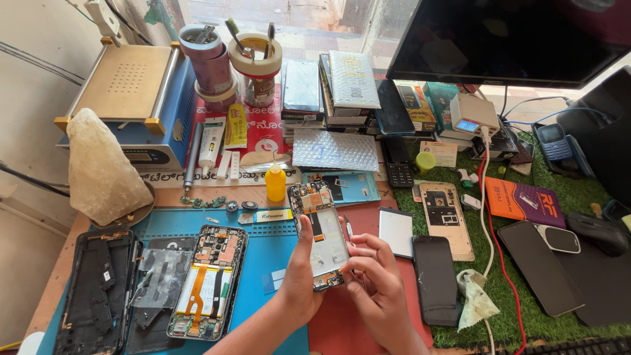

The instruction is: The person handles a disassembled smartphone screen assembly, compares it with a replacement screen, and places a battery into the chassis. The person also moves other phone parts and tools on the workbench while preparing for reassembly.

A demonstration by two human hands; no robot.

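Head view, left to right: a second opened phone point(209, 283) lies flat on the blue mat point(276, 256). Left hand point(299, 276) grips the opened phone point(321, 236) by its left edge, lifted above the counter point(171, 196), long axis running away from the person. Right hand point(376, 283) sits just right of it, fingers point(355, 248) curled narrow against its right edge, nothing else visibly held.

A dark monitor screen point(513, 36) is mounted at the upper right. A silver bubble-wrap pouch point(335, 150) is laid mid-desk, and an orange rectangular box point(526, 200) is set on the green mat.
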